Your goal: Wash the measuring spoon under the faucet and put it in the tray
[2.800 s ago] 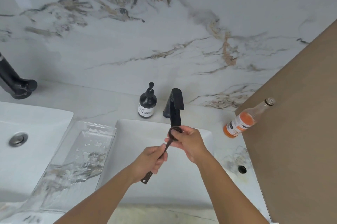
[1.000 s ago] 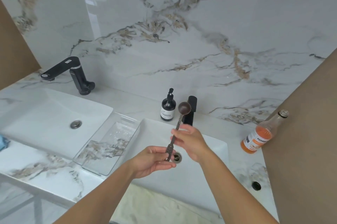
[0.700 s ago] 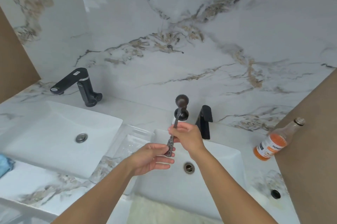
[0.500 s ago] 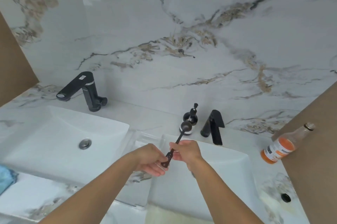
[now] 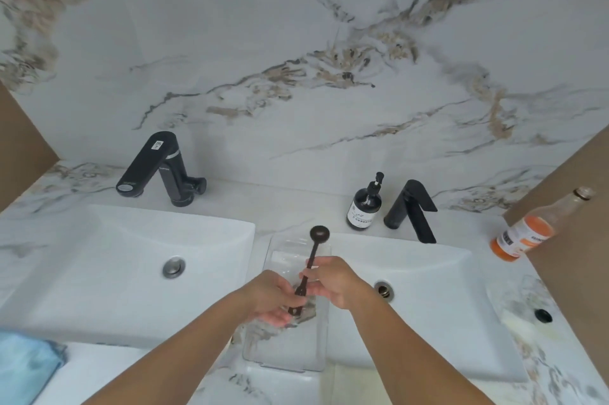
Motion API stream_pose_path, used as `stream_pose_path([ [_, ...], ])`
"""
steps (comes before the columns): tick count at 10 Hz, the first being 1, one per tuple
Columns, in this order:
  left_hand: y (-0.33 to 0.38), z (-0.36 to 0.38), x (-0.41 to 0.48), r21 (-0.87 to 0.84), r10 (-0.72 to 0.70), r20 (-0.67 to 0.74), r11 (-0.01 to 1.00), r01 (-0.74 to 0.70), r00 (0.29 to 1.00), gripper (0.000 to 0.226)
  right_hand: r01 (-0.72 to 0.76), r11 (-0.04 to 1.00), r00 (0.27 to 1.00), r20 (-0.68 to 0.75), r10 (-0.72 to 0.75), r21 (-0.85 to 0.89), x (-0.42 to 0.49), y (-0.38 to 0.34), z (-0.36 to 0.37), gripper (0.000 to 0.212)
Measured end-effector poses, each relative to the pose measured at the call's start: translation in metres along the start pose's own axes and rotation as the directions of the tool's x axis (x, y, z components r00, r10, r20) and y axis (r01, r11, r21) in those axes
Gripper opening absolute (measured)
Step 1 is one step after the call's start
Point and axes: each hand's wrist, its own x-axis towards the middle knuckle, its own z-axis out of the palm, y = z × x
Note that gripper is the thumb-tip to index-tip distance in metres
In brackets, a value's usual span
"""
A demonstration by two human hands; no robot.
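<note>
The dark measuring spoon (image 5: pixel 314 249) is held over the clear plastic tray (image 5: pixel 283 355), which sits between the two white sinks. Its round bowl points away from me, above the tray's far end. My right hand (image 5: pixel 333 279) pinches the middle of the handle. My left hand (image 5: pixel 275 297) holds the handle's near end from below. The black faucet (image 5: pixel 412 210) of the right sink stands behind and to the right, apart from the spoon; no water is seen running.
A dark soap dispenser (image 5: pixel 364 207) stands left of that faucet. The right sink (image 5: pixel 428 305) and left sink (image 5: pixel 115 272) flank the tray. A second black faucet (image 5: pixel 158 167) is back left. An orange bottle (image 5: pixel 534 230) leans at the right wall. A blue cloth (image 5: pixel 26 365) lies bottom left.
Both hands carried the spoon leftward and down from under the right sink's faucet to above the tray. My view also shifted left.
</note>
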Motion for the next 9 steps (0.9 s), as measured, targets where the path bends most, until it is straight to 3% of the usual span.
stream_pose_path([
  [1, -0.013, 0.007, 0.009, 0.178, -0.07, -0.037, 0.981, 0.075, 0.997, 0.025, -0.055, 0.996, 0.998, -0.039, 0.052, -0.067, 0.007, 0.017, 0.015, 0.015],
  [2, -0.026, 0.014, 0.016, 0.247, -0.15, -0.045, 0.956, 0.156, 0.988, 0.019, -0.136, 0.988, 0.987, -0.093, 0.128, -0.078, 0.011, 0.03, 0.029, 0.016],
  [4, -0.033, 0.023, 0.026, 0.379, -0.271, 0.006, 0.892, 0.248, 0.963, 0.036, -0.197, 0.972, 0.978, -0.09, 0.187, -0.131, 0.007, 0.051, 0.041, 0.026],
  [6, -0.022, 0.027, 0.025, 0.717, -0.242, -0.017, 0.674, 0.181, 0.97, 0.028, -0.227, 0.972, 0.97, -0.107, 0.219, -0.063, 0.001, 0.055, 0.035, 0.031],
  [7, -0.01, 0.022, 0.024, 0.802, -0.321, -0.017, 0.562, 0.205, 0.947, 0.039, -0.237, 0.968, 0.969, -0.093, 0.229, -0.079, -0.001, 0.051, 0.026, 0.024],
  [8, 0.019, 0.013, 0.024, 0.838, -0.343, -0.02, 0.507, 0.203, 0.939, 0.054, -0.222, 0.954, 0.975, -0.019, 0.223, -0.201, -0.005, 0.031, 0.014, 0.027],
  [9, 0.058, 0.007, 0.026, 0.836, -0.151, 0.005, 0.543, 0.079, 0.989, 0.049, -0.144, 0.947, 0.988, 0.01, 0.153, -0.286, -0.014, 0.001, -0.006, 0.032],
])
